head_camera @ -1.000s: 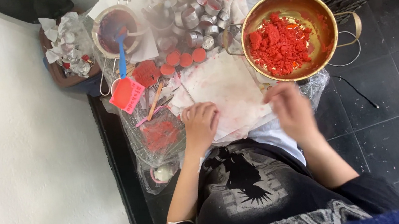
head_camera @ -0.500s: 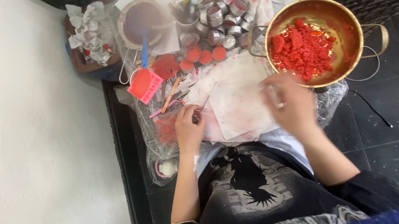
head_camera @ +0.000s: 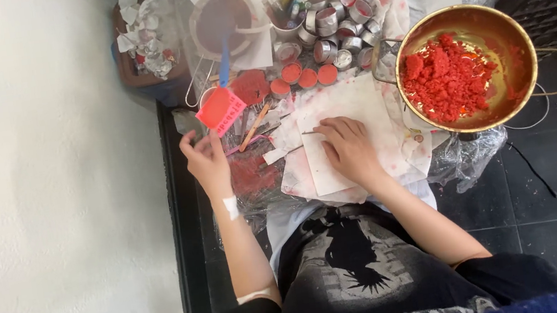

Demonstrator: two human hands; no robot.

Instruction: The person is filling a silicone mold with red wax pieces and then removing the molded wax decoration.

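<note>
Reaching forward on the left side, left hand (head_camera: 206, 160) lifted with fingers loosely curled and thumb spread, palm turned inward, nothing clasped. Wearing a white patch on the left wrist, forearm running straight back toward the body, bent at the elbow. Lying palm down at the centre, right hand (head_camera: 349, 148) pressing flat, fingers stretched forward and slightly apart. Angling the right forearm back to the right.

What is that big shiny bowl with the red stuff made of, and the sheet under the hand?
The bowl looks like polished brass-coloured metal: it gleams golden and has wire-like handles. The sheet under the right hand seems to be thin white paper, matte, creased and stained pink.
</note>
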